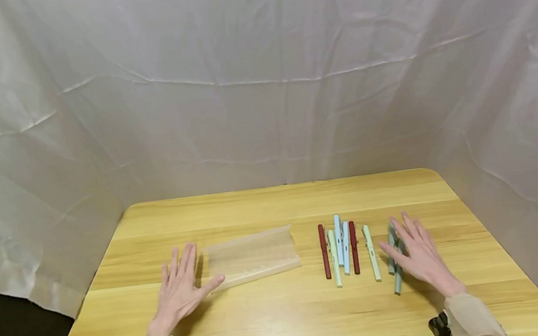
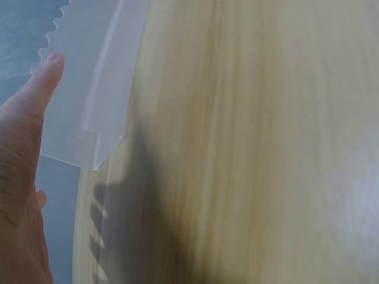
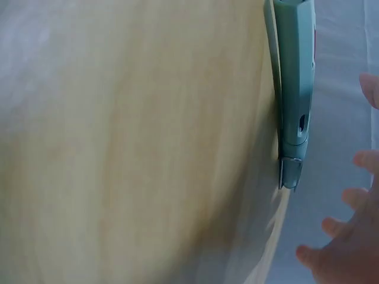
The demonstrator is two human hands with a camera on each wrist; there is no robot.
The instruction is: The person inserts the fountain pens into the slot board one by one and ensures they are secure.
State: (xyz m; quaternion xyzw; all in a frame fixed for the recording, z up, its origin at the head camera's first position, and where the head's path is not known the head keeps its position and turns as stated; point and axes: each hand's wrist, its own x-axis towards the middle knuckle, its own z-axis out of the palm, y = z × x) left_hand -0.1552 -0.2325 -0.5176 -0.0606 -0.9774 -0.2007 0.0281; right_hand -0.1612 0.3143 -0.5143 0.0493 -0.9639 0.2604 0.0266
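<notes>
Both hands are lying flat, grasping nothing: left hand (image 1: pixel 179 286) beside the clear pouch (image 1: pixel 251 257), right hand (image 1: pixel 419 255) overlapping grey-green pens (image 1: pixel 395 262), risking rolling them.

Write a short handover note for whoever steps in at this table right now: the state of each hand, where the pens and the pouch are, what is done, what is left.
Left hand: open, flat on the table, thumb at the near left corner of the clear pouch.
Right hand: open, fingers spread over two grey-green pens, holding nothing.
Six more pens lie side by side between pouch and right hand: two red, two light blue, two pale green.
Done: nothing shows inside the pouch; all pens lie on the table.
Left: probably all eight pens, if they go into the pouch.
</notes>
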